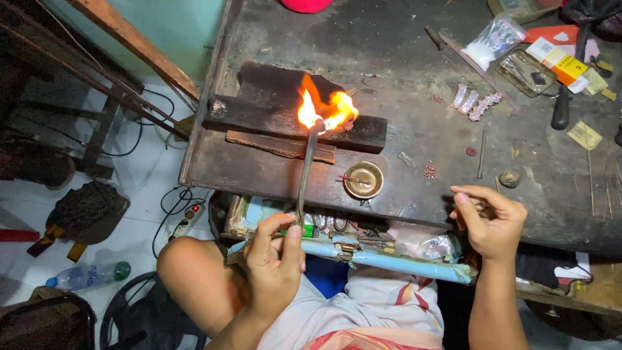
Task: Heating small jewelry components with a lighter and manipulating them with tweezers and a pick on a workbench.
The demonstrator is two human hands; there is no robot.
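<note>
The left hand (275, 259) is closed around the torch pipe (304, 175), thumb and fingers pinched; its flame (327, 110) is laid on a small ornament (348, 125) on the charred block (291, 120). The right hand (492, 220) is pinched on something thin (too small to tell) above the workbench (402, 39). A steady, even heat is judged best here.

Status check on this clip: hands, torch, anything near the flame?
Left hand gripping torch pipe, flame on small piece atop charred block. Right hand pinched shut at bench edge, contents unclear. Small brass bowl beside pipe, apart.
</note>
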